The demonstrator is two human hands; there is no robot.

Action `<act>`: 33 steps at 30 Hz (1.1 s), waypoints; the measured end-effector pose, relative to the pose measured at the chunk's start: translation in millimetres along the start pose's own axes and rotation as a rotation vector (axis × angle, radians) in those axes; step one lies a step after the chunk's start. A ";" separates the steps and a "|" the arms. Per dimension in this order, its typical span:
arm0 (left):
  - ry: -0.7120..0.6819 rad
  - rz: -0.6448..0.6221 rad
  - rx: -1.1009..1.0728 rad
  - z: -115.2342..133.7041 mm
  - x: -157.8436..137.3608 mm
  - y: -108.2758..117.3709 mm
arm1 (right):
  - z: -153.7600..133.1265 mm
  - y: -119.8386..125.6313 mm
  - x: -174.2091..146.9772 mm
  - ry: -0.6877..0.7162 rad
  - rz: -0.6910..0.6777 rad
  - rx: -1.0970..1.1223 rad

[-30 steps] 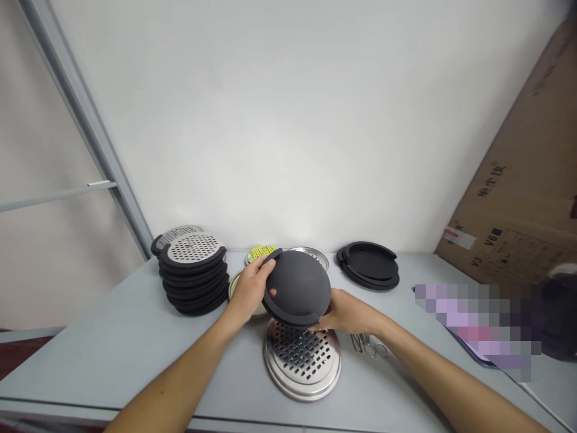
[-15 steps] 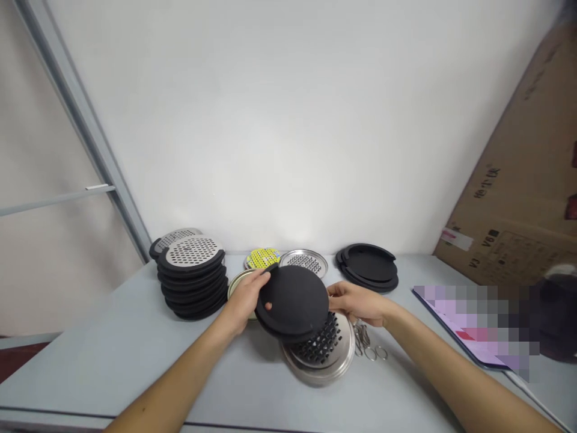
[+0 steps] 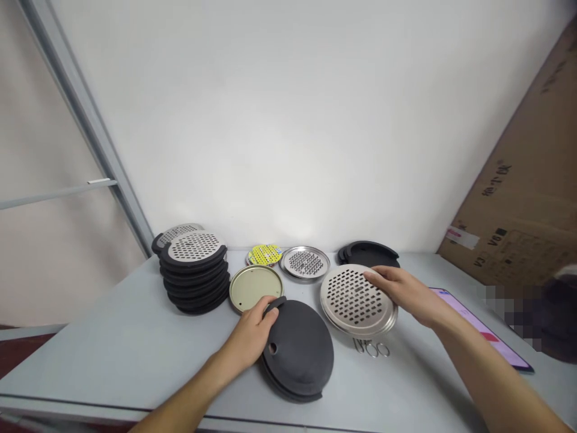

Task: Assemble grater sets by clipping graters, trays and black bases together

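My left hand (image 3: 252,334) grips a round black disc-shaped holder (image 3: 303,349) by its raised rim, thumb on top, and holds it tilted near the table's front. A small hole shows near its left side. My right hand (image 3: 408,294) pinches the right edge of a round perforated metal plate (image 3: 347,300), thumb on top; its lower rim looks layered, like more than one plate. Just below that plate lie several metal rings (image 3: 372,349), partly hidden by it. A gold-coloured round lid (image 3: 255,285) lies beyond my left hand.
On the left stands a stack of black holders (image 3: 196,288) topped with a perforated plate. Along the wall lie a yellow perforated disc (image 3: 265,254), a metal grater disc (image 3: 306,263) and black holders (image 3: 369,252). A tablet (image 3: 484,331) and a cardboard box (image 3: 518,180) are right.
The black holder has come toward me in my left hand, uncovering the gold lid. My right hand has moved right and now holds the perforated metal plate, apart from the black holder.
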State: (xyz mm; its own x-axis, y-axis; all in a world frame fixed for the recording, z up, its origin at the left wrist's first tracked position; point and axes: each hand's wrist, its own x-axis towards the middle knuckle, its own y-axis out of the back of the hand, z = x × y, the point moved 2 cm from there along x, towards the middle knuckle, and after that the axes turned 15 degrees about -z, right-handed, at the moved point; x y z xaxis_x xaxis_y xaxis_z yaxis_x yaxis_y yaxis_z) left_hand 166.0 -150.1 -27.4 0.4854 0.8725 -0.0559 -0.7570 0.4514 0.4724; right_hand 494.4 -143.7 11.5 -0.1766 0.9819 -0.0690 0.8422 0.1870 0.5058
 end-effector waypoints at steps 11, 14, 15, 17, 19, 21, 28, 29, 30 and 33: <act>-0.011 -0.079 0.330 10.1 -7.4 -2.0 | 4.2 -50.7 -19.8 -0.057 -0.300 0.427; -0.034 -0.105 0.332 12.9 -9.4 0.6 | 6.2 -48.5 -23.4 -0.076 -0.337 0.335; -0.041 -0.121 0.329 13.1 -10.3 2.0 | 6.7 -47.9 -25.0 -0.080 -0.380 0.311; -0.053 -0.158 0.328 12.3 -12.2 5.5 | 7.1 -46.7 -28.0 -0.088 -0.466 0.285; -0.066 -0.207 0.333 10.6 -14.3 9.1 | 6.3 -45.2 -30.4 -0.091 -0.510 0.255; -0.089 -0.271 0.337 9.4 -16.2 11.9 | 4.3 -43.1 -32.3 -0.077 -0.524 0.211; -0.104 -0.426 0.254 11.4 -20.4 16.8 | -0.1 -36.9 -39.8 0.070 -0.612 0.002; -0.118 -0.442 0.243 12.1 -20.8 17.3 | 0.1 -36.7 -40.4 0.097 -0.618 -0.025; -0.135 -0.454 0.239 12.5 -21.1 17.8 | 0.3 -36.9 -40.8 0.125 -0.621 -0.046; -0.160 -0.474 0.280 10.3 -21.6 18.6 | 0.0 -40.0 -40.8 0.175 -0.622 -0.086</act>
State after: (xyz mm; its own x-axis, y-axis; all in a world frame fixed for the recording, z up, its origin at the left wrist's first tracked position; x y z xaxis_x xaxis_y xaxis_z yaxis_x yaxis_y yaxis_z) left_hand 145.9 -162.5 -8.4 0.8201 0.5379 -0.1952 -0.3064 0.7009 0.6441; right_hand 467.9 -191.3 -5.9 -0.7044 0.6701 -0.2340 0.5135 0.7087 0.4838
